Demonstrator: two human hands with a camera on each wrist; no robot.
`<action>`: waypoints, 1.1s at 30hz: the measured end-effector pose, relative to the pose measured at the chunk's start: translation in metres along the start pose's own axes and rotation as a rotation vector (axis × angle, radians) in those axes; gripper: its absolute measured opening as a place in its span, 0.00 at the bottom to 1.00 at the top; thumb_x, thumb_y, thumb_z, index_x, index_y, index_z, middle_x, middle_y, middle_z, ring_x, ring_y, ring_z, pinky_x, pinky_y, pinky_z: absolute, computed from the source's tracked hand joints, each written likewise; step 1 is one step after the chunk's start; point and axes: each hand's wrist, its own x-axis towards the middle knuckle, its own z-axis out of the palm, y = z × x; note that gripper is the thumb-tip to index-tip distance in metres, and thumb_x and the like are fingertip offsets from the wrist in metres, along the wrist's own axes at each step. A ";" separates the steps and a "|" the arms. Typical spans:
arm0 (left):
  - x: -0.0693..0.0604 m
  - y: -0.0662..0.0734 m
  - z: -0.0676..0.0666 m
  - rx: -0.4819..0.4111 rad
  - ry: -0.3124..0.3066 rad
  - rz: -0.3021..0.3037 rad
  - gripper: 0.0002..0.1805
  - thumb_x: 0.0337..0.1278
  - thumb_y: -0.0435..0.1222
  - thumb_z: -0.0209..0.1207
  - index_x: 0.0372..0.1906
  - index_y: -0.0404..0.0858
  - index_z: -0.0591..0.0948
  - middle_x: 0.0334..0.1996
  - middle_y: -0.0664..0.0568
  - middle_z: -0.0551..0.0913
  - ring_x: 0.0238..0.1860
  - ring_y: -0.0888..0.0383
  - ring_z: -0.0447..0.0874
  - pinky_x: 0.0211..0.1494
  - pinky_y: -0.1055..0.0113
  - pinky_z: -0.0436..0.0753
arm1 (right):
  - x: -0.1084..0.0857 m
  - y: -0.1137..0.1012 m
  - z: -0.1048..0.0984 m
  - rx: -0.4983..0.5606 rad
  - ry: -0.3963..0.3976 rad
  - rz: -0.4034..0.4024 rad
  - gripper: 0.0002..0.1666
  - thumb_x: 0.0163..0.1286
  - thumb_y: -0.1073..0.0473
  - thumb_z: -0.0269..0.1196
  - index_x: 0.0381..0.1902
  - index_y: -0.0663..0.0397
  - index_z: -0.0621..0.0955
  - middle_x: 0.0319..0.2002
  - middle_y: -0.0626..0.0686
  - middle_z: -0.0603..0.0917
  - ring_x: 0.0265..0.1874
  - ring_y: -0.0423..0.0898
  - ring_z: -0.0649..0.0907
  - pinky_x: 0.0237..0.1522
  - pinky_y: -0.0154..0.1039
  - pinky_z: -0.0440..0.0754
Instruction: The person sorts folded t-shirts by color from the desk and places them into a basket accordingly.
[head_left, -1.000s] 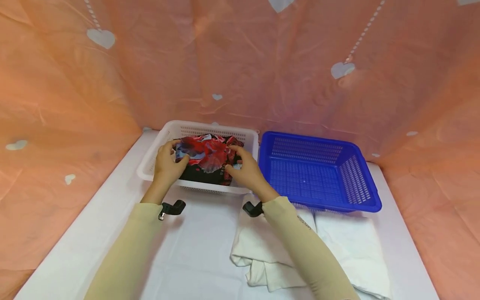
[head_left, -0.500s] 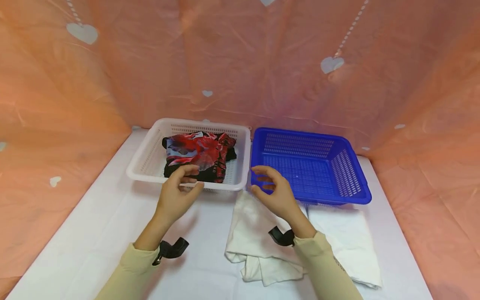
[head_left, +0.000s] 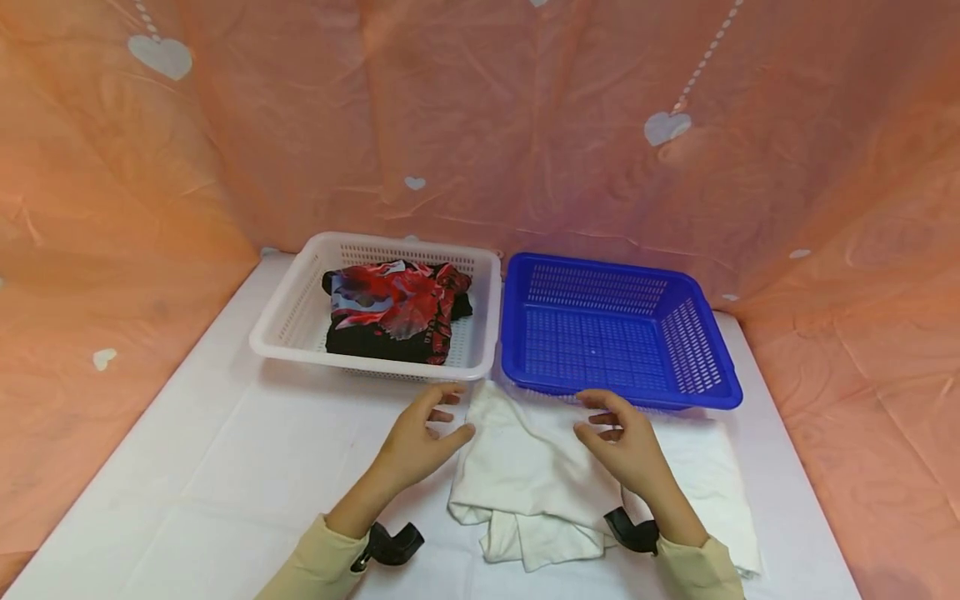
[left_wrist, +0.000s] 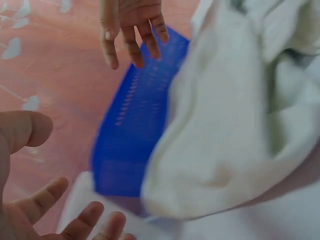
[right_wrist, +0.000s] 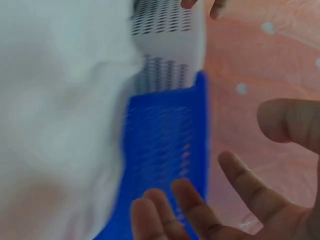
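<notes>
Both hands hover above the near part of the table, fingers spread and holding nothing. My left hand is at the left edge of a folded cream-white cloth. Over that cloth's right side is my right hand, thumb and fingers apart. A second folded white cloth lies to the right, partly hidden by the right hand and wrist. In the white basket lies a folded black garment with a red floral print. Beside it stands a blue basket with a bare floor.
The two baskets stand side by side at the back of the white table, close to an orange curtain with white hearts. Curtain also hangs along both sides. A black camera mount sits on each wrist.
My hands have let go of the printed garment in the white basket. They have drawn back toward me and moved right, over the white cloths. The garment stays in the basket.
</notes>
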 end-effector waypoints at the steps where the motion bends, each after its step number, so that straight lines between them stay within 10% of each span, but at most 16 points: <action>1: -0.001 -0.003 0.005 0.009 -0.011 -0.008 0.29 0.51 0.39 0.67 0.61 0.45 0.74 0.53 0.43 0.79 0.48 0.45 0.81 0.46 0.54 0.80 | -0.003 0.004 -0.001 -0.025 -0.004 0.030 0.22 0.63 0.59 0.66 0.55 0.55 0.79 0.53 0.60 0.81 0.46 0.56 0.82 0.41 0.37 0.82; 17: -0.018 -0.035 0.035 0.062 -0.081 -0.061 0.34 0.49 0.42 0.67 0.64 0.45 0.70 0.53 0.41 0.74 0.50 0.50 0.77 0.45 0.59 0.80 | -0.031 0.040 -0.001 -0.217 -0.052 0.261 0.27 0.60 0.55 0.68 0.58 0.48 0.77 0.50 0.61 0.80 0.43 0.50 0.83 0.41 0.39 0.83; 24: -0.019 -0.036 0.040 0.058 -0.080 -0.015 0.37 0.48 0.39 0.68 0.66 0.41 0.68 0.52 0.40 0.75 0.48 0.50 0.78 0.44 0.64 0.81 | -0.030 0.053 0.004 -0.114 -0.126 0.237 0.29 0.60 0.61 0.68 0.59 0.42 0.75 0.26 0.50 0.67 0.21 0.37 0.66 0.25 0.31 0.66; 33: -0.013 -0.033 0.044 -0.003 -0.132 -0.063 0.37 0.50 0.39 0.67 0.66 0.40 0.67 0.53 0.38 0.76 0.47 0.49 0.81 0.48 0.59 0.81 | -0.026 0.060 0.006 -0.017 -0.149 0.195 0.31 0.59 0.63 0.68 0.60 0.42 0.73 0.26 0.49 0.64 0.18 0.34 0.61 0.22 0.31 0.65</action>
